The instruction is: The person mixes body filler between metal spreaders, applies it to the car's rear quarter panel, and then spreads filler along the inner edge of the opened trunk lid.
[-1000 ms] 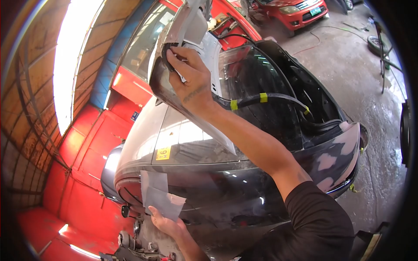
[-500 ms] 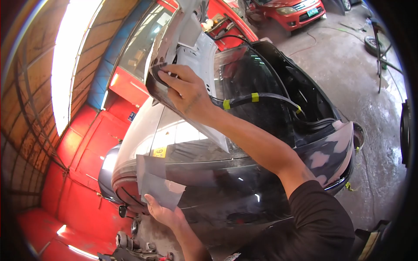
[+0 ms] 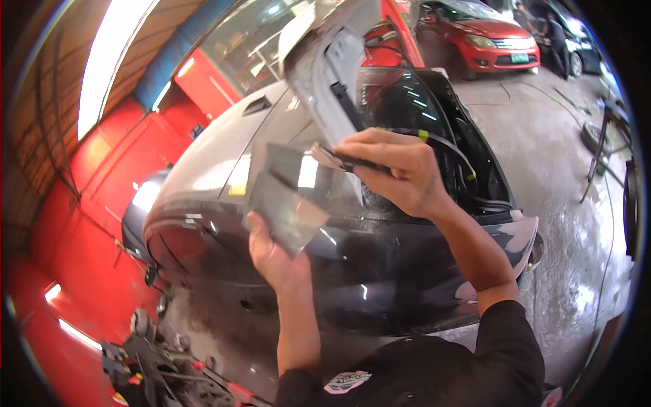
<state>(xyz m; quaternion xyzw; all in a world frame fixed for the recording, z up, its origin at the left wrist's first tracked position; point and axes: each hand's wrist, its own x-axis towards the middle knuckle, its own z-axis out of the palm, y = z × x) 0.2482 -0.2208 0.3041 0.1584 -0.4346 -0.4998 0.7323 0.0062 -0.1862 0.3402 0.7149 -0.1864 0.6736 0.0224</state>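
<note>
My left hand (image 3: pixel 277 261) holds a grey mixing board (image 3: pixel 278 210), thumb on its near edge, over the side of the dark car. The board looks like two overlapping flat pieces, and a beige patch of putty (image 3: pixel 310 213) lies on its right part. My right hand (image 3: pixel 400 166) is closed around a dark putty spreader (image 3: pixel 366 163). Beige putty (image 3: pixel 325 157) coats the spreader's left end, which is close to the board's upper right edge; contact is unclear. Behind my right hand rises the car's raised lid (image 3: pixel 329 102), pale grey underneath.
Below the lid is the dark car body (image 3: pixel 380 251) with yellow-taped trim (image 3: pixel 441 141). A red car (image 3: pixel 481 41) and a person (image 3: pixel 557 44) are at the back right. A metal stand (image 3: pixel 607 136) is at the right; assorted parts (image 3: pixel 169 366) lie lower left.
My right hand has come down from the lid's edge with the spreader, toward the board. The board has moved up and right. My view has shifted.
</note>
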